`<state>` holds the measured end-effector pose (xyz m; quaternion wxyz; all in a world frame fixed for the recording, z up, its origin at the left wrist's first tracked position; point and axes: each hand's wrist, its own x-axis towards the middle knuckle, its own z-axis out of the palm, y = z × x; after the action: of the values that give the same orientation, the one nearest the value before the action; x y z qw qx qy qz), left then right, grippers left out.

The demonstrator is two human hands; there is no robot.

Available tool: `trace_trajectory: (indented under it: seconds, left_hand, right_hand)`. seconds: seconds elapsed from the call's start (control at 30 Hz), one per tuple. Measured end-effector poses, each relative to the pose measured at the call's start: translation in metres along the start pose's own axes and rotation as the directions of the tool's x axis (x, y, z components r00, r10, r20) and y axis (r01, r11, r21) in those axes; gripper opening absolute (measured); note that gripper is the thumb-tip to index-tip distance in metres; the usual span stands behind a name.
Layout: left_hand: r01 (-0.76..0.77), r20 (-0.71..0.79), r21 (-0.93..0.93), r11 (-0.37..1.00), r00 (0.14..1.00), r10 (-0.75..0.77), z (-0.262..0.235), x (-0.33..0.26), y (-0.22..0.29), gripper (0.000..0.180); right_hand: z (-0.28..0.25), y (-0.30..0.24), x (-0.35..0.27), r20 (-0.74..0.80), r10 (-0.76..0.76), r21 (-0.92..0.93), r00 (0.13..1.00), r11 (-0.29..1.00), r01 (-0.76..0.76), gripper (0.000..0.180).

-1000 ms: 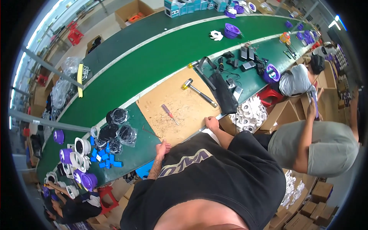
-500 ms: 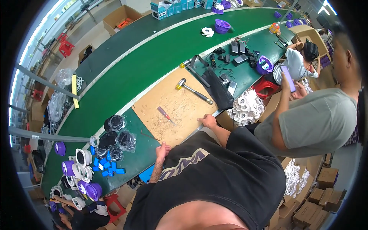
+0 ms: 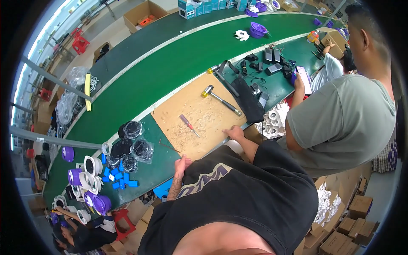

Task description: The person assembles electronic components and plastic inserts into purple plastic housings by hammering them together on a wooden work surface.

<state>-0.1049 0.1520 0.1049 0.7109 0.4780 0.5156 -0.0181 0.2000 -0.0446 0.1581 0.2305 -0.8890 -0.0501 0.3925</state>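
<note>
Both my hands rest at the near edge of a tan board (image 3: 170, 123) on the green bench. My left hand (image 3: 182, 163) touches its near left corner, fingers partly bent, holding nothing visible. On the near right edge lies my right hand (image 3: 235, 133), its fingers loosely extended and nothing in its grasp. A red-handled screwdriver (image 3: 187, 123) lies mid-board among small scraps. Farther right is a hammer (image 3: 222, 100) with a yellow-and-black head. A thin dark L-shaped rod (image 3: 169, 145) lies by the left edge of the board, close to my left hand.
Plastic-wrapped black round parts (image 3: 141, 149) and blue blocks (image 3: 120, 179) sit to the left. A black pouch (image 3: 248, 101) and power adapters (image 3: 274, 69) are to the right. A person in a grey shirt (image 3: 335, 121) stands close on my right, holding a phone (image 3: 304, 80).
The whole view has shifted slightly. The person in grey has moved farther into view, and the phone sits further left with its screen now showing. My hands stay at the board's edge.
</note>
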Motion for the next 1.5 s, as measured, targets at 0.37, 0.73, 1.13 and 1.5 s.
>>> trace_trajectory:
  seconds: [0.37,0.73,1.13,1.5]
  left_hand:
    - [0.0,0.017,-0.005,1.0,1.0,0.001,-0.001,-0.003,0.008,0.047]
    - [-0.027,0.035,0.02,0.999,0.999,0.026,-0.004,-0.003,0.009,0.044]
    - [0.019,0.081,-0.001,1.0,0.997,-0.019,-0.004,-0.007,0.015,0.045]
    - [-0.017,0.062,-0.029,0.999,0.998,0.019,-0.007,-0.002,0.009,0.042]
  right_hand:
    - [0.004,0.003,0.0,-0.159,-0.072,-0.02,0.985,0.997,0.069,0.056]
    - [0.0,0.003,-0.001,-0.123,-0.061,0.077,0.99,0.994,0.071,0.057]
    - [-0.001,0.004,0.001,-0.111,-0.01,0.106,0.994,0.994,0.021,0.056]
    - [0.003,0.007,0.005,-0.127,-0.044,0.133,0.991,0.989,0.061,0.054]
